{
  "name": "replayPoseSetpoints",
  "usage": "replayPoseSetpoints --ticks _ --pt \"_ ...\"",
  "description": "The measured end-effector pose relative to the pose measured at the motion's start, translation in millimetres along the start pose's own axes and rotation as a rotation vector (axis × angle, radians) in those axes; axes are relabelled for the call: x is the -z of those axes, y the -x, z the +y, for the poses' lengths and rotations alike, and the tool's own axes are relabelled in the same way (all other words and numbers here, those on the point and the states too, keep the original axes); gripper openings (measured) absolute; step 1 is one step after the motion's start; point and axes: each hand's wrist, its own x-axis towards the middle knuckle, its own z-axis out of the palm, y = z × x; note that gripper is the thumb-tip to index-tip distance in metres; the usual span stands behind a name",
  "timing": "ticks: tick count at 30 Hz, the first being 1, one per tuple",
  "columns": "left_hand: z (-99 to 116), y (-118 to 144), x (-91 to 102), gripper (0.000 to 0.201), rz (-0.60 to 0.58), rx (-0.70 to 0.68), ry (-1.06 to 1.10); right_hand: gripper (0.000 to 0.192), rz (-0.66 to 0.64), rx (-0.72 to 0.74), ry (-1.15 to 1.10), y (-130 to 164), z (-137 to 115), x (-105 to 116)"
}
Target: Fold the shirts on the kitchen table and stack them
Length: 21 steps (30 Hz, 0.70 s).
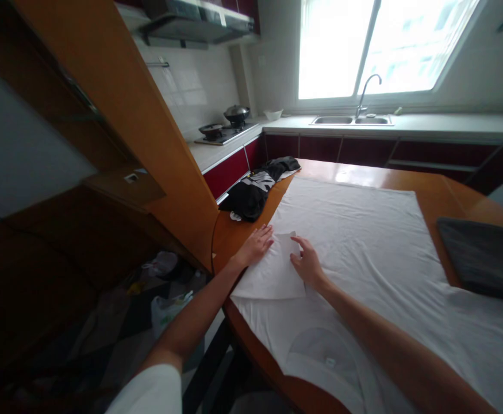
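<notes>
A white fabric shirt (pixel 363 230) lies spread on the brown wooden tabletop (pixel 434 198). The left hand (pixel 256 247) rests flat, fingers slightly spread; the right hand's (pixel 308 263) fingers stand apart over a folded flap (pixel 272 280). Folding seems underway; smoothing likely comes next.

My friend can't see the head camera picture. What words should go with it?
A person's left hand and right hand are at a folded part of a white shirt spread on a brown table. Black cloth lies heaped beyond the left hand, and a sink sits under a bright window.
</notes>
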Motion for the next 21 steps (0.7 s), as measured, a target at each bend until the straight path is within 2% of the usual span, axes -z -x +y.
replayPoseSetpoints --ticks 6,10,12,13,16,18,21 --pt "-10 -7 1.0 0.056 0.033 0.015 0.069 0.051 0.05 0.022 0.082 1 0 1" --pt "-10 -8 7.6 0.054 0.231 0.072 0.155 0.048 0.078 0.007 0.099 1 -2 3" --pt "-5 -6 9.9 0.051 0.282 0.017 0.163 0.048 0.079 0.005 0.106 1 -4 4" --pt "-2 -4 10.2 0.05 0.26 -0.033 0.15 0.049 0.076 0.005 0.109 1 -4 4" --pt "7 2 7.4 0.05 0.087 -0.133 0.069 0.049 0.054 -0.001 0.133 2 -6 4" --pt "10 5 4.2 0.055 -0.003 -0.123 0.005 0.048 0.036 -0.005 0.168 3 -7 4" --pt "9 6 0.1 0.062 -0.05 -0.1 -0.063 0.05 0.002 0.006 0.286 6 -12 6"
